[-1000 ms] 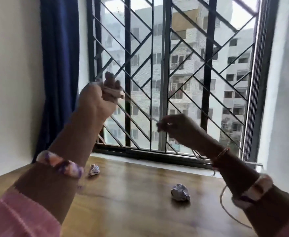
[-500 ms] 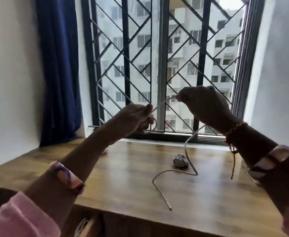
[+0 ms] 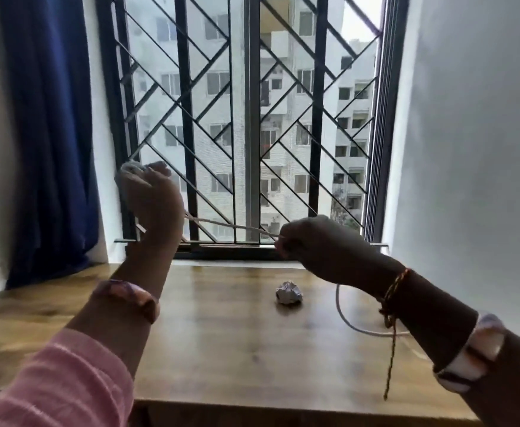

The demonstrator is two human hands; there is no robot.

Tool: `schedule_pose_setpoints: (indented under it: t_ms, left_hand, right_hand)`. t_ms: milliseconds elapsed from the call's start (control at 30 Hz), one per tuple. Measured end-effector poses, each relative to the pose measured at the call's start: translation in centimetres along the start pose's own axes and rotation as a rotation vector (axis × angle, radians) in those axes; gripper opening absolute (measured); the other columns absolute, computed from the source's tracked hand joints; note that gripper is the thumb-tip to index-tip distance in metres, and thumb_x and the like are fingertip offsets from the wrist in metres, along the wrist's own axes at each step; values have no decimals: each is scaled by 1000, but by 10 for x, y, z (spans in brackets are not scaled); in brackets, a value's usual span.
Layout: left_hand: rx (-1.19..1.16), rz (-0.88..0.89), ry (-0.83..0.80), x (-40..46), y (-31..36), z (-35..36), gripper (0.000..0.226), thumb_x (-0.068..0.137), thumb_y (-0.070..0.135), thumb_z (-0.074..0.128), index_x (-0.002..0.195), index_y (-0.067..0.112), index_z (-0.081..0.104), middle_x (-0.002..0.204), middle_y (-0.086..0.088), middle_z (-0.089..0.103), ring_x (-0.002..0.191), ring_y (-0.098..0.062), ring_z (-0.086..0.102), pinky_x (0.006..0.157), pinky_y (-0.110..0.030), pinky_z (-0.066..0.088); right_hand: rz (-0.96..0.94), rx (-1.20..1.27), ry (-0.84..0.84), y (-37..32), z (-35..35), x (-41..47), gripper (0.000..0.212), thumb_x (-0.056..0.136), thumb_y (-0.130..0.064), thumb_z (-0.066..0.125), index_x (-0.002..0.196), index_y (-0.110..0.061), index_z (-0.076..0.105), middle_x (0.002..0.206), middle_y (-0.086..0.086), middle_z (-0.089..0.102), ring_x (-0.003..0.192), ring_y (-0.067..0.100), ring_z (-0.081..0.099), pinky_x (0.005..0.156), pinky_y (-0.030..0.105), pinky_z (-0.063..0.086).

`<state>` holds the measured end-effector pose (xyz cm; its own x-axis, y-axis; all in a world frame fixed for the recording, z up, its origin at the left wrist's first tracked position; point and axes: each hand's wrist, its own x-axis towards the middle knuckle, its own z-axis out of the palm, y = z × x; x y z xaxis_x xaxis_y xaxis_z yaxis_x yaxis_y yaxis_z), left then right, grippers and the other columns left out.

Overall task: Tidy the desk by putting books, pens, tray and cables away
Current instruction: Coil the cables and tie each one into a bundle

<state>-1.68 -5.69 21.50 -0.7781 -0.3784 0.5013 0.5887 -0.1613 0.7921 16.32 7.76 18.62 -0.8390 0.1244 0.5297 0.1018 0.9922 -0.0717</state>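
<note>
Now left hand [image 3: 151, 195] higher, cable [image 3: 231, 225] taut to right hand [image 3: 317, 241].

I'm in a room of a flat, upstairs in a residential block, at a glossy brown wooden desk [image 3: 228, 328] pushed against the sill of a tall window. The window's dark metal grille of upright and diagonal bars [image 3: 243, 118] looks out on a pale multi-storey apartment building [image 3: 280, 97] with rows of windows and balconies, level with me, and a deep blue fabric curtain [image 3: 52, 134] hangs at the left between plain white plastered walls [image 3: 474, 149]. On the desk lies a small crumpled ball of white paper [image 3: 288, 292], ordinary household clutter.
</note>
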Motion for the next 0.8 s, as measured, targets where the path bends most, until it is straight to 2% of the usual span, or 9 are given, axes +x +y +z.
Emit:
schedule_pose_setpoints:
  t_ms: [67,167,233,300,400,567,633,700,800]
  left_hand:
    - [196,415,-190,-5,-18,-2,25,84,16,32,88,1,51,80,-14,66,73,-22,59,72,-29,42]
    - [583,748,-831,-24,-34,-5,24,86,20,35,79,4,50,65,-13,60,55,-24,57,53,-35,46]
    - [395,480,-1270,-43,-21,-4,41,92,35,40,69,3,51,56,-8,52,44,-15,47,46,-28,40]
    - [-1,48,-1457,-58,0,0,48,88,43,44,63,6,63,52,-5,53,43,-14,45,45,-24,40]
    - [-564,-325,-1250,-67,30,15,39,79,29,47,56,10,72,58,-2,64,45,-11,57,41,-19,48]
    - [-1001,-501,-726,-52,34,83,35,93,9,41,63,7,57,58,-3,60,58,-14,55,47,-14,47]
    - [-812,-216,-543,-36,10,114,42,98,14,36,63,8,58,60,-4,61,59,-10,53,55,-15,46]
    - [-305,351,-439,-23,-19,138,43,96,43,34,80,7,52,73,-11,59,61,-6,51,61,-16,40]
    - [302,836,-651,-31,-42,161,62,84,70,15,83,13,40,71,-9,49,60,-16,46,57,-25,34]
  right_hand:
    - [13,-75,170,17,-10,0,17,93,-34,49,91,-26,63,80,1,64,73,24,60,60,28,41]
    - [63,-89,312,52,-22,10,16,93,-38,49,92,-30,63,88,2,70,83,26,66,68,33,49]
    - [100,-88,323,73,-26,18,21,91,-45,46,93,-30,61,90,4,70,85,29,67,74,40,53]
    - [144,-85,324,92,-25,24,29,89,-53,40,95,-31,58,90,8,70,86,33,66,74,42,53]
    - [156,-18,264,102,-13,33,41,88,-59,34,94,-27,60,84,7,69,79,32,67,71,43,54]
    - [32,-66,185,106,19,48,37,94,-46,33,105,-21,58,90,16,68,82,36,65,64,36,49]
    - [-21,-180,141,113,23,49,27,98,-35,35,109,-18,53,93,14,68,84,35,65,63,33,45]
    - [-83,-254,167,123,19,49,24,99,-34,35,108,-18,51,91,12,68,82,33,66,60,31,43]
    - [-102,-244,322,162,1,58,23,97,-37,36,102,-24,54,83,11,68,78,34,66,58,31,43]
